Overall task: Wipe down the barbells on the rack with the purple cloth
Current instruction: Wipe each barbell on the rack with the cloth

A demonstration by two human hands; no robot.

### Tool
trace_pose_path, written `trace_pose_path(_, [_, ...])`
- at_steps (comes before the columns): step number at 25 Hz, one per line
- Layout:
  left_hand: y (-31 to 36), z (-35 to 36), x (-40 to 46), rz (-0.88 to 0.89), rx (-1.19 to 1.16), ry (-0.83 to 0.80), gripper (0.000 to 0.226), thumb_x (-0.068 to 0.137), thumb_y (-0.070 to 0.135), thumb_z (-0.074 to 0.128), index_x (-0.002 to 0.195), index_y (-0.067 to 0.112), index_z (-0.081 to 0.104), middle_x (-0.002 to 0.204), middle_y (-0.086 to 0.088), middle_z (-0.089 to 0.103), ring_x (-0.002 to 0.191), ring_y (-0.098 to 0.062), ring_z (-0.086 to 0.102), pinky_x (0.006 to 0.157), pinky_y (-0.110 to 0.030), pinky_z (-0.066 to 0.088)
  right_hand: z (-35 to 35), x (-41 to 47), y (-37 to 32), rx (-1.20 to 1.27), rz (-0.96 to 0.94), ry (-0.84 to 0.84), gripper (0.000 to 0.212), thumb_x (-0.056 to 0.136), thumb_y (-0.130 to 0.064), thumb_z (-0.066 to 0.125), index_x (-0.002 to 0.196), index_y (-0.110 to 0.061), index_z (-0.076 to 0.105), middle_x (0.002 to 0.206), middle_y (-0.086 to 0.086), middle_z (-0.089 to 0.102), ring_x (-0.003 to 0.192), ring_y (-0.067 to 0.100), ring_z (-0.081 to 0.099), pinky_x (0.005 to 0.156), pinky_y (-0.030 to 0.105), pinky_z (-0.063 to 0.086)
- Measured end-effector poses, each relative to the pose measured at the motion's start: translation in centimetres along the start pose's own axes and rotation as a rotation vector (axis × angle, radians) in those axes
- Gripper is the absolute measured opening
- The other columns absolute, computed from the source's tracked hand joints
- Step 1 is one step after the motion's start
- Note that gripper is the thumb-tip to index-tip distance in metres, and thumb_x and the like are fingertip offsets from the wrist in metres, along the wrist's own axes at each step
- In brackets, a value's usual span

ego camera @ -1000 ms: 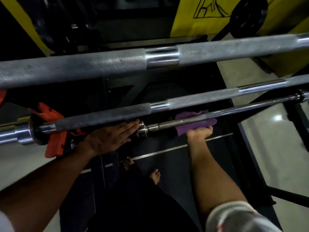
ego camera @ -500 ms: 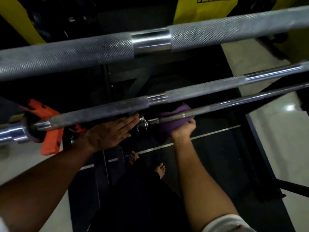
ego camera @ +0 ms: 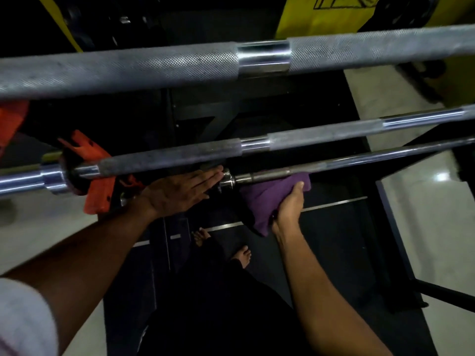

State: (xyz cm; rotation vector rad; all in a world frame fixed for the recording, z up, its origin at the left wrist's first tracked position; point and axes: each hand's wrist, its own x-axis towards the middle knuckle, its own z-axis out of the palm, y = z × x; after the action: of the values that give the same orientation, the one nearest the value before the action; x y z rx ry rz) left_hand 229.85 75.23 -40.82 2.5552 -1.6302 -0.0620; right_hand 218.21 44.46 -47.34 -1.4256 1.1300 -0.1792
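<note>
Head view, looking down through the rack. Nearest: two bare feet [ego camera: 241, 255] on a dark floor mat [ego camera: 334, 253], pale tile floor [ego camera: 424, 227] at either side.

Left hand [ego camera: 177, 194]: fingers straight and pressed together, palm down, fingertips touching the chrome collar [ego camera: 227, 179] at the end of the thin smooth steel bar [ego camera: 372, 159]. Holds nothing.

Right hand [ego camera: 289, 208]: fingers curled round the bunched purple cloth [ego camera: 267, 199], thumb visible at the cloth's upper right corner. Cloth is just under the thin bar, upper edge touching it right beside the collar; the rest hangs down toward the wrist.

Thin bar: long axis runs left to right, rising toward the upper right, collar end pointing left.

Above it, the middle knurled grey barbell [ego camera: 321, 136] lies on nearly the same axis, its chrome sleeve [ego camera: 23, 179] at the left edge, with an orange plastic clip collar [ego camera: 99, 191] beside the sleeve.

Farthest up and closest to the camera: a thick knurled barbell [ego camera: 128, 69] with a smooth chrome band [ego camera: 263, 57], close to horizontal.

Background: a yellow panel [ego camera: 321, 19] with black line markings, cropped; cannot be read. No other writing legible.
</note>
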Motion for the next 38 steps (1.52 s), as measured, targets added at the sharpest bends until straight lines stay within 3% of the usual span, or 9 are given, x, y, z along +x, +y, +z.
trace_pose_path(3, [-0.2, -0.4, 0.5, -0.021, -0.071, -0.074, 0.063, 0.107, 0.035, 0.032, 0.160, 0.010, 0.009, 0.168, -0.007, 0.009, 0.150, -0.017, 0.024, 0.119, -0.033, 0.032, 1.1, -9.3, -7.9, -0.294, -0.423, -0.056, 0.025, 0.106, -0.040, 0.046, 0.121, -0.022, 0.056, 0.104, -0.011, 0.063, 0.093, -0.009, 0.059, 0.082, 0.012, 0.047])
trace_pose_path(7, [-0.1, 0.1, 0.0, -0.063, -0.090, -0.115, 0.063, 0.106, 0.034, 0.030, 0.160, 0.011, 0.007, 0.167, -0.008, 0.014, 0.150, -0.019, 0.024, 0.116, -0.035, 0.037, 5.6, -8.2, -9.9, -0.839, -0.813, -0.228, 0.027, 0.102, -0.037, 0.053, 0.118, -0.017, 0.059, 0.114, 0.005, 0.059, 0.103, 0.021, 0.057, 0.090, 0.034, 0.043])
trace_pose_path(10, [0.1, -0.2, -0.1, -0.057, -0.091, -0.074, 0.062, 0.104, 0.036, 0.033, 0.159, 0.011, 0.020, 0.165, -0.007, 0.020, 0.145, -0.020, 0.035, 0.111, -0.033, 0.042, 9.8, -5.6, -11.7, -1.379, -0.740, -0.391, 0.044, 0.098, -0.044, 0.050, 0.133, -0.019, 0.057, 0.135, 0.010, 0.059, 0.123, 0.034, 0.054, 0.105, 0.050, 0.035])
trace_pose_path(14, [0.3, -0.5, 0.0, -0.066, -0.155, -0.065, 0.064, 0.104, 0.040, 0.030, 0.160, 0.016, 0.011, 0.167, -0.004, 0.011, 0.148, -0.017, 0.024, 0.110, -0.029, 0.036, 11.9, -2.2, -13.5, -1.539, -0.640, -0.604, 0.047, 0.096, -0.042, 0.050, 0.138, -0.021, 0.055, 0.143, 0.009, 0.056, 0.131, 0.031, 0.051, 0.111, 0.045, 0.041])
trace_pose_path(20, [0.0, -0.2, 0.0, -0.029, -0.142, -0.075, 0.078, 0.104, 0.030, 0.045, 0.159, 0.023, -0.009, 0.168, 0.001, 0.000, 0.150, -0.015, 0.016, 0.113, -0.036, 0.042, 3.1, -7.7, -8.2, -0.669, -0.774, -0.565, 0.013, 0.099, -0.029, 0.061, 0.106, -0.017, 0.060, 0.096, -0.004, 0.058, 0.087, 0.011, 0.053, 0.078, 0.025, 0.041])
trace_pose_path(22, [-0.1, -0.1, 0.0, -0.040, -0.170, -0.068, 0.074, 0.105, 0.029, 0.046, 0.161, 0.023, -0.002, 0.169, 0.005, -0.002, 0.151, -0.015, 0.023, 0.109, -0.036, 0.045, 1.3, -9.4, -5.2, -0.394, -0.502, -0.516, 0.005, 0.101, -0.025, 0.060, 0.100, -0.020, 0.061, 0.093, -0.005, 0.065, 0.085, 0.007, 0.059, 0.078, 0.028, 0.047])
trace_pose_path(27, [-0.2, 0.5, -0.2, 0.004, -0.087, -0.024, 0.064, 0.109, 0.033, 0.039, 0.160, 0.013, 0.007, 0.169, -0.003, 0.004, 0.151, -0.014, 0.019, 0.113, -0.034, 0.041, 4.2, -9.5, -4.3, 0.468, 0.579, -0.210, 0.039, 0.105, -0.040, 0.040, 0.111, -0.012, 0.067, 0.111, 0.017, 0.071, 0.100, 0.029, 0.066, 0.092, 0.039, 0.052])
trace_pose_path(32, [-0.3, 1.0, -0.1, -0.034, -0.103, -0.030, 0.063, 0.109, 0.034, 0.038, 0.161, 0.014, 0.009, 0.169, -0.001, 0.004, 0.150, -0.009, 0.008, 0.114, -0.033, 0.040, 8.3, -8.5, -6.9, 0.581, 0.576, -0.160, 0.049, 0.107, -0.042, 0.028, 0.103, -0.013, 0.068, 0.103, 0.012, 0.071, 0.091, 0.027, 0.065, 0.072, 0.033, 0.051])
trace_pose_path(38, [0.4, -1.5, -0.2, -0.164, -0.346, -0.135, 0.070, 0.103, 0.043, 0.043, 0.160, 0.031, 0.005, 0.168, 0.010, 0.004, 0.151, -0.006, 0.013, 0.121, -0.038, 0.028, 1.5, -11.8, -9.6, 0.310, 0.510, -0.341, 0.044, 0.102, -0.044, 0.043, 0.106, -0.012, 0.074, 0.113, 0.011, 0.075, 0.097, 0.028, 0.071, 0.079, 0.035, 0.055])
